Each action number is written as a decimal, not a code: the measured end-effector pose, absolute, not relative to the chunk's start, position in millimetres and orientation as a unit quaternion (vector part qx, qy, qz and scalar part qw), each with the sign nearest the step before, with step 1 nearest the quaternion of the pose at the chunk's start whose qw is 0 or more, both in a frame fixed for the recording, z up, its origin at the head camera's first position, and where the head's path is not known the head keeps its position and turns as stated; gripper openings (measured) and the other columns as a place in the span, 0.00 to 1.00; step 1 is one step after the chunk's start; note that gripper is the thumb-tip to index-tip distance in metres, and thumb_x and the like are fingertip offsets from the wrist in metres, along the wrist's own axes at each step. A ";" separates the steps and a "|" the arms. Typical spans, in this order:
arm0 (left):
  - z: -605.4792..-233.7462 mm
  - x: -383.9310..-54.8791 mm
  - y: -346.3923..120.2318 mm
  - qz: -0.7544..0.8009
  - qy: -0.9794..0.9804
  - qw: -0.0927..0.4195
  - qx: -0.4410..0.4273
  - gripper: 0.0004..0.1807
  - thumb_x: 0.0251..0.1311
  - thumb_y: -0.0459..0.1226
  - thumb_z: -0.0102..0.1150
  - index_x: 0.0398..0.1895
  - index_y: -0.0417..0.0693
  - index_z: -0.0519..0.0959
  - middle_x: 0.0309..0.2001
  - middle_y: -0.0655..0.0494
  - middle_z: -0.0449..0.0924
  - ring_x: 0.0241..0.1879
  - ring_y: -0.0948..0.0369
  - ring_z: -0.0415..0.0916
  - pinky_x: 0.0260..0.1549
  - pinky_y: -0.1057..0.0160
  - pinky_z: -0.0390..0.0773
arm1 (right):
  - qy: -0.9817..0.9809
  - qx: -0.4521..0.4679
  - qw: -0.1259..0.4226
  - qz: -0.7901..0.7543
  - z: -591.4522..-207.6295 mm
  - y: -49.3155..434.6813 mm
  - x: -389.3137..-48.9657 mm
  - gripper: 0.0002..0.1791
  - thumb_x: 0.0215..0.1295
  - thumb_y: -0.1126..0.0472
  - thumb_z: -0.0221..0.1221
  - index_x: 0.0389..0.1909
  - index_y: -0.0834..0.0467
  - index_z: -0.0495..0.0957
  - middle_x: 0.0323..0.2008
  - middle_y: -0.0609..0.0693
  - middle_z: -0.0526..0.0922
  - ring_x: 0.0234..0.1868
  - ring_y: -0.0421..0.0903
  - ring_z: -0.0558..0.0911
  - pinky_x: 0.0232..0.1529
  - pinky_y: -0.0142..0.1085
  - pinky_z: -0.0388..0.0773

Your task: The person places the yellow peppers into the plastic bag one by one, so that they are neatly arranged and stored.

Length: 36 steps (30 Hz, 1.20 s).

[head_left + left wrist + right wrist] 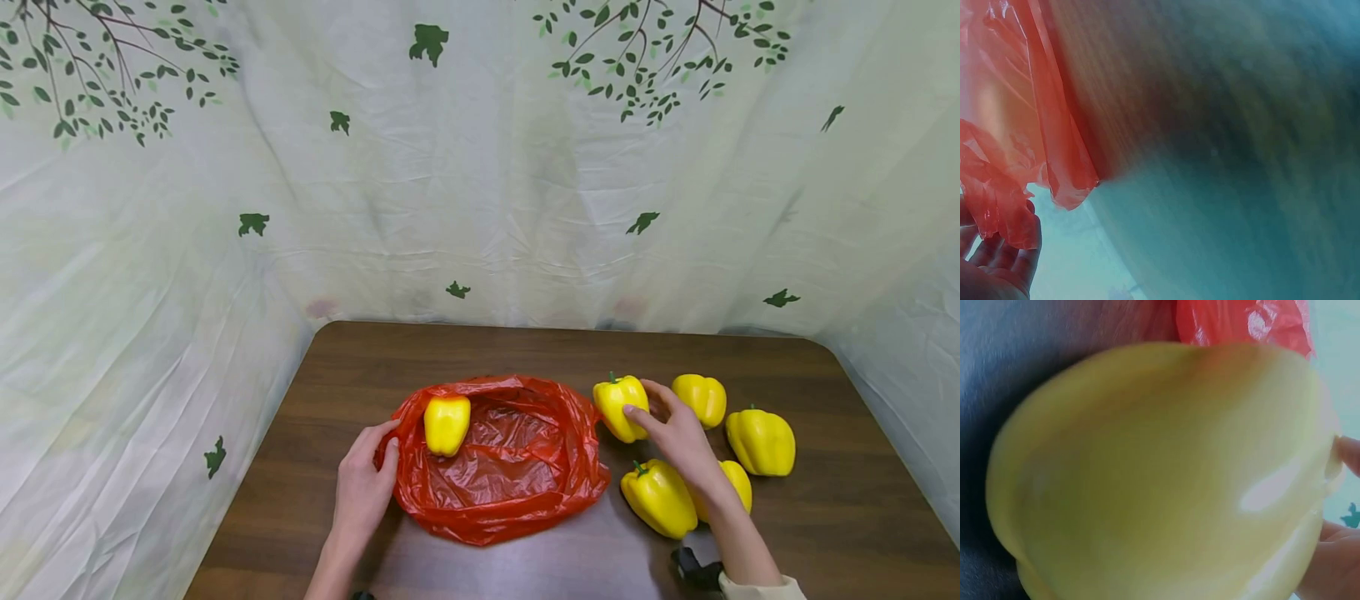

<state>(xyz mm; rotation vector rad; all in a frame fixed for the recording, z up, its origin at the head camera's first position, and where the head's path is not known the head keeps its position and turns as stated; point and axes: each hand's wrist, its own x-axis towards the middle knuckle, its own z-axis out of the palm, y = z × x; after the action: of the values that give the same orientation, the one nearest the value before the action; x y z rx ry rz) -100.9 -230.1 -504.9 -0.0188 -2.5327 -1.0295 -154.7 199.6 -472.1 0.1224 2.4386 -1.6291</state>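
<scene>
Right hand [681, 437] pinches a yellow pepper [617, 407] just right of the red bag [487, 518]; the left hand [363, 473] pinches its left rim. Another pepper [447, 425] lies inside it, four peppers [660, 500] to its right on the counter [847, 508].

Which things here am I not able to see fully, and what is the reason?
- Head view: the right forearm covers the middle of one yellow bell pepper.
- Left wrist view: the left edge cuts off the red plastic bag and the bare left hand.
- Right wrist view: the bottom edge cuts off a glossy yellow bell pepper, the right edge the bare right hand.
</scene>
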 end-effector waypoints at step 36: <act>-506.8 -103.5 -230.7 -0.367 -0.905 0.214 -0.007 0.15 0.64 0.28 0.60 0.52 0.46 0.80 0.46 0.56 0.80 0.42 0.59 0.79 0.44 0.55 0.83 | 0.797 0.027 0.061 -0.601 -460.9 171.8 -127.2 0.42 0.63 0.42 0.64 0.72 0.54 0.60 0.67 0.54 0.66 0.65 0.56 0.69 0.56 0.45 0.78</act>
<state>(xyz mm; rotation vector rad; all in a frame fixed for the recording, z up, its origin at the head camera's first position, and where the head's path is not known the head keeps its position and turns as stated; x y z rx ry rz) -103.5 -230.7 -506.8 -0.0201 -2.5124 -1.0174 -127.2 171.8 -460.9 0.0825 2.4099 -1.8167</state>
